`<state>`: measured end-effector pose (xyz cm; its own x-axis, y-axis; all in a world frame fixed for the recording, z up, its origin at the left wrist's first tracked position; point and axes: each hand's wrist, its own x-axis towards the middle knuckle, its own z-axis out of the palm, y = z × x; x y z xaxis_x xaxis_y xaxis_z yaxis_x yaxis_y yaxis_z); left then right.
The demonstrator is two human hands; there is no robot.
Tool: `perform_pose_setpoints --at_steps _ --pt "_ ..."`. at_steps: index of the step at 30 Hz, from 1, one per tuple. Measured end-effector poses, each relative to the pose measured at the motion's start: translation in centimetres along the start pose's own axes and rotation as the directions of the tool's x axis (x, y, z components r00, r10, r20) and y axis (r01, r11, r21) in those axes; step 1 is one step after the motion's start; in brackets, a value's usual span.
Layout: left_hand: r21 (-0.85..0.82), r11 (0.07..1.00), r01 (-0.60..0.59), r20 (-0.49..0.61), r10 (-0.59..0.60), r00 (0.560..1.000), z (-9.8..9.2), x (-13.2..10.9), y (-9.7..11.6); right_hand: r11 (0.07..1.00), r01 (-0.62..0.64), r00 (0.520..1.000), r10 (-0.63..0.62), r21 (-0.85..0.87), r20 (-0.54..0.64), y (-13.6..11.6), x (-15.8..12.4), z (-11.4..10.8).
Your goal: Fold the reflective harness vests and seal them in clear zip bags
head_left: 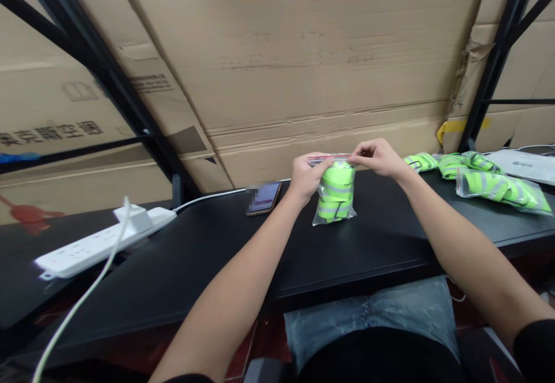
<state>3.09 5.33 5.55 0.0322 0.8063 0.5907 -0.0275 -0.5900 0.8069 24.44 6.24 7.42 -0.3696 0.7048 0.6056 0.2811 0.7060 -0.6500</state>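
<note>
A clear zip bag point(335, 195) with a red line along its top stands upright on the black table. Inside it is a rolled bundle of neon-yellow reflective strap point(336, 189) with grey stripes. My left hand point(309, 175) pinches the bag's top edge at its left side, thumb laid across the front. At the right end of the same edge, my right hand point(376, 156) is closed in a pinch between thumb and fingers. Whether the seal is fully pressed together I cannot tell.
Left of the bag lies a phone point(263, 197). A white power strip point(99, 244) with a plug and cable sits at far left. More bagged neon bundles point(503, 189) and a white laptop-like slab point(522, 164) lie at right. Cardboard point(303, 54) stands behind the black table point(217, 256).
</note>
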Motion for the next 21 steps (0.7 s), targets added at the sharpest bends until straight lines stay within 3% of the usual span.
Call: perform_pose_setpoints --at_steps 6,12,21 --pt "0.003 1.000 -0.022 -0.017 0.022 1.000 -0.1 0.1 -0.1 1.000 0.025 0.996 -0.025 0.000 -0.083 -0.1 0.0 0.7" --pt "-0.053 0.999 0.005 0.038 -0.003 0.999 0.4 -0.4 0.4 0.995 0.034 0.999 -0.034 0.090 0.001 -1.1 0.0 1.5" --pt "-0.215 0.966 0.146 0.002 -0.149 0.989 0.3 0.0 0.8 0.988 -0.014 0.985 -0.012 -0.152 -0.170 -0.9 0.4 1.5"
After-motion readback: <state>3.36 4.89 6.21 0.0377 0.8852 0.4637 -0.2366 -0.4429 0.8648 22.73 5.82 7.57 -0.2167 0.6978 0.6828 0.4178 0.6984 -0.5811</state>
